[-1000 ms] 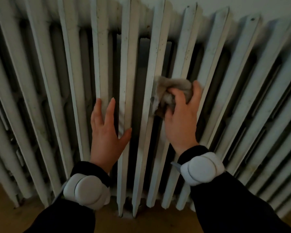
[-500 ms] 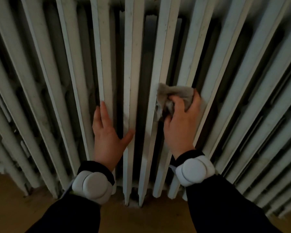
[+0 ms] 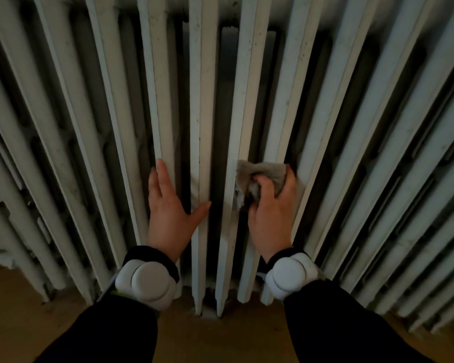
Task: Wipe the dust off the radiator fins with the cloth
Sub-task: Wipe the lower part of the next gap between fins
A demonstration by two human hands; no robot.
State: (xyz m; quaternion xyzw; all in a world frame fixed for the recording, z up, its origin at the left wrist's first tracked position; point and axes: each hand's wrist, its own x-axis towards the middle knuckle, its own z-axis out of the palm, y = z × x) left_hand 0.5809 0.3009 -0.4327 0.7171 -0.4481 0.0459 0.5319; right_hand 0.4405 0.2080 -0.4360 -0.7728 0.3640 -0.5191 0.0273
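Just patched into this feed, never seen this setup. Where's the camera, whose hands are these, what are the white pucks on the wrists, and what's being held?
No machine here: a person works with bare hands, and the single camera sits on their head, looking forward and down. The left hand lies flat, fingers straight, against a fin of the radiator and holds nothing. The right hand grips a crumpled grey cloth pressed to a fin further right. The white pucks are strapped on both wrists over black sleeves; their purpose does not show. Below the radiator is a wooden floor.
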